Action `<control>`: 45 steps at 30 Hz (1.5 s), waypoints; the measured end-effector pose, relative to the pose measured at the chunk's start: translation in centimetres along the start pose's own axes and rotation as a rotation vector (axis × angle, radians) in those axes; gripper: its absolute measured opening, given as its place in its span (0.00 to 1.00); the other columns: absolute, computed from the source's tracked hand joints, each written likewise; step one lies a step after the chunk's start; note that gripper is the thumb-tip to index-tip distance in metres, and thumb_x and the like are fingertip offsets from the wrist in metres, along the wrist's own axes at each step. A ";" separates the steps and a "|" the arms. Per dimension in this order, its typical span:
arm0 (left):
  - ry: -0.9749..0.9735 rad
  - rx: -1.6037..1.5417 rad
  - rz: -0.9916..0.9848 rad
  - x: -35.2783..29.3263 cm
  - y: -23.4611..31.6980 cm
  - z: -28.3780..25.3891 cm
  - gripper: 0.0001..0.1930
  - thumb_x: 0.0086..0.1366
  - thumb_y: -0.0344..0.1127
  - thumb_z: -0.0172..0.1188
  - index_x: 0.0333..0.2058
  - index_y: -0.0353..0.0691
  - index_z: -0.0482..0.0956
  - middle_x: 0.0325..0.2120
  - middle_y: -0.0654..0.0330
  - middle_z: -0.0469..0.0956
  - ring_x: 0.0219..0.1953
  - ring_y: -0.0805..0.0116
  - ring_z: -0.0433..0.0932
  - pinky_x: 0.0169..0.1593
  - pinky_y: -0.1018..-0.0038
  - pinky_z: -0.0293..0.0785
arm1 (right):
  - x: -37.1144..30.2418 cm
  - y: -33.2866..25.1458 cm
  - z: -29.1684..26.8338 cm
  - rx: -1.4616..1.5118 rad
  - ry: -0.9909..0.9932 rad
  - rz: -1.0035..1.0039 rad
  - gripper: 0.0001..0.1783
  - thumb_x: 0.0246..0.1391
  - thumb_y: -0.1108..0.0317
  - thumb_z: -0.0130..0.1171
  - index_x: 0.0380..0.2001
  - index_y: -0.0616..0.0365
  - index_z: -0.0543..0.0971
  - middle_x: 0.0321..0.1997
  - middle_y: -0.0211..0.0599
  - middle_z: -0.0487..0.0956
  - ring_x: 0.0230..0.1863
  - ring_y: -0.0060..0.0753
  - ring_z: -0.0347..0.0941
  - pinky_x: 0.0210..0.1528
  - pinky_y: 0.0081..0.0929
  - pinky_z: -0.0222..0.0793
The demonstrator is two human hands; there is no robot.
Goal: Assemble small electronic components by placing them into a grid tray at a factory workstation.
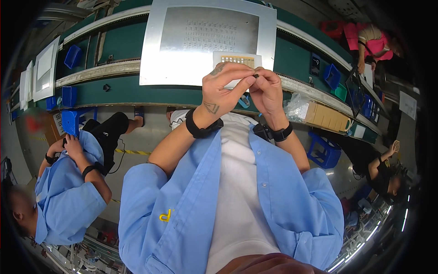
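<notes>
My left hand [223,86] and my right hand [267,93] meet with fingertips pinched together. Between them is a small dark part [256,76], too tiny to name its kind; both hands appear to grip it. Just beneath and beyond the fingers lies a white tray [217,58] holding rows of small pale pieces on a yellowish-brown panel, its near portion partly covered by my hands. The tray rests at the near edge of a large white frame [155,55] around a grey metal sheet [174,29] marked with rows of small slots.
The frame straddles the rails [102,71] of a green bench. Blue bins [332,76] stand along it on both sides. At right are a cardboard box [321,114] and clear plastic bag [296,106]. A co-worker [73,182] in blue sits left; another person [372,41] is far right.
</notes>
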State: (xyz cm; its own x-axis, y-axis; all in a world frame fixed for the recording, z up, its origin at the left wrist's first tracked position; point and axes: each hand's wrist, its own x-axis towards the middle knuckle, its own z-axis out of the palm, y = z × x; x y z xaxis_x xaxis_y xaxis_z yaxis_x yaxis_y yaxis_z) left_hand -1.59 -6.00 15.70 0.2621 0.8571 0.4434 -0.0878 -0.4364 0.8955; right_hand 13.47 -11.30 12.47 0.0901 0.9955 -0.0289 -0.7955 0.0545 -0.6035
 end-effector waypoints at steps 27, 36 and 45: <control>-0.658 0.881 -0.141 -4.9 -14.5 1.4 0.25 0.60 0.37 0.66 0.57 0.46 0.76 0.64 0.66 0.70 0.68 0.64 0.64 0.66 0.58 0.62 | 4.2 0.7 -11.9 -1.762 0.006 -0.082 0.08 0.55 0.68 0.66 0.37 0.59 0.85 0.34 0.40 0.83 0.33 0.36 0.81 0.39 0.29 0.78; -0.661 0.901 -0.158 -4.7 -14.0 1.6 0.24 0.61 0.35 0.65 0.56 0.46 0.76 0.64 0.66 0.70 0.68 0.64 0.64 0.66 0.57 0.61 | 6.0 0.5 -11.6 -2.094 -0.268 -0.081 0.08 0.55 0.68 0.64 0.36 0.59 0.83 0.34 0.39 0.81 0.36 0.45 0.79 0.39 0.37 0.76; -0.636 0.886 -0.156 -5.0 -14.1 1.6 0.23 0.61 0.34 0.65 0.56 0.46 0.76 0.65 0.66 0.69 0.68 0.64 0.64 0.66 0.57 0.61 | 6.5 0.7 -11.4 -2.125 -0.303 -0.125 0.07 0.56 0.68 0.62 0.36 0.59 0.83 0.35 0.40 0.81 0.37 0.47 0.79 0.41 0.39 0.76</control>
State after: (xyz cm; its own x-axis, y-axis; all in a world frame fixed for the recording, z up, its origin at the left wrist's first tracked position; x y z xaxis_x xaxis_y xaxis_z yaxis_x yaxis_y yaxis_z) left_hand -0.14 -4.60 0.79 0.6800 0.7332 -0.0011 0.6429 -0.5956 0.4815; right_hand 20.38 -5.68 2.79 -0.1694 0.9849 0.0360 0.9229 0.1714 -0.3447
